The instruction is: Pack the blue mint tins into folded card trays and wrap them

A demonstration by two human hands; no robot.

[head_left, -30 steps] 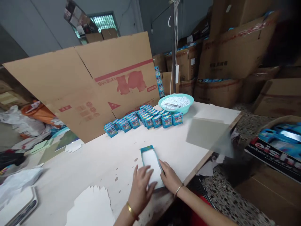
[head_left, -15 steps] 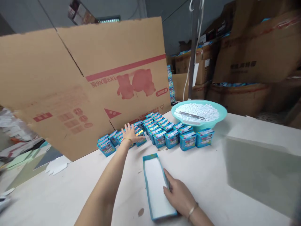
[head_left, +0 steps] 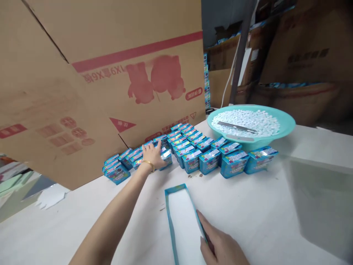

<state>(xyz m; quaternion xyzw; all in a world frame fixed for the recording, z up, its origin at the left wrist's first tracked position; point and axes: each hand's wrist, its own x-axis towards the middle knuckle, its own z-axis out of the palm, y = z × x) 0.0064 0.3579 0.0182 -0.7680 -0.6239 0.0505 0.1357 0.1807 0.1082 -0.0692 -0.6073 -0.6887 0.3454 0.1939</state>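
Blue-rimmed cardboard tray (head_left: 182, 217) sits near-centre on our white table (head_left: 261, 213). Our right hand (head_left: 220, 246) lies against its right wall, fingers straight and together, not wrapped round it. Our left hand (head_left: 153, 154) rests far-left on the small blue boxes (head_left: 193, 160), fingers spread over their tops; can't tell if it grips. Teal bowl (head_left: 213, 129) is far right.

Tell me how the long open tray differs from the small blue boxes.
The long blue-edged open tray is single, shallow and empty, white inside; the small blue printed boxes are many, closed, in rows. The tray touches the right hand; the boxes, the left hand. Both sit on the white table.
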